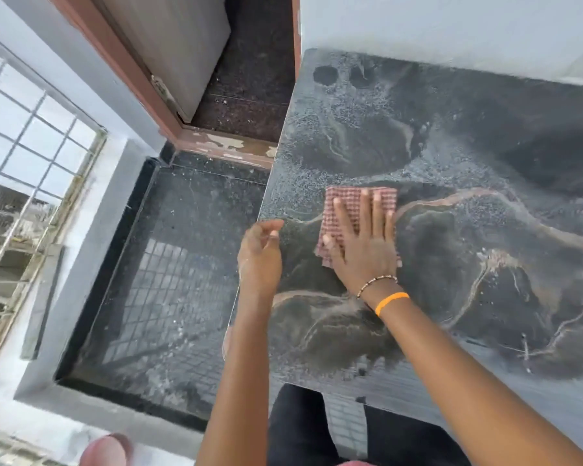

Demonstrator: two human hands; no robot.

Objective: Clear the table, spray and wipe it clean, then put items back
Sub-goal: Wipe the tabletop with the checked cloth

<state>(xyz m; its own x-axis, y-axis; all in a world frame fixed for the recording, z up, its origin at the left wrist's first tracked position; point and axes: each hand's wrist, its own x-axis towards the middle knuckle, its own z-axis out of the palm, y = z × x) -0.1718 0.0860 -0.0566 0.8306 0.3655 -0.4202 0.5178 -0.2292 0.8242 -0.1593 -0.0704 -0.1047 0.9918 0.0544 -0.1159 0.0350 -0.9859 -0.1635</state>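
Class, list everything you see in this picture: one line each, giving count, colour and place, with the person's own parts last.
table: one, dark marbled top with wet smears, right.
cloth: one, red-and-white checked, flat on the table near its left edge.
door: one, grey in a brown frame, top left.
window grille: one, pale metal, far left.
floor: dark speckled stone, left of the table.
bracelets: two, beaded and orange, on the right wrist.
left hand: one, loosely curled at the table's edge, holding nothing.
right hand: one, flat on the cloth.
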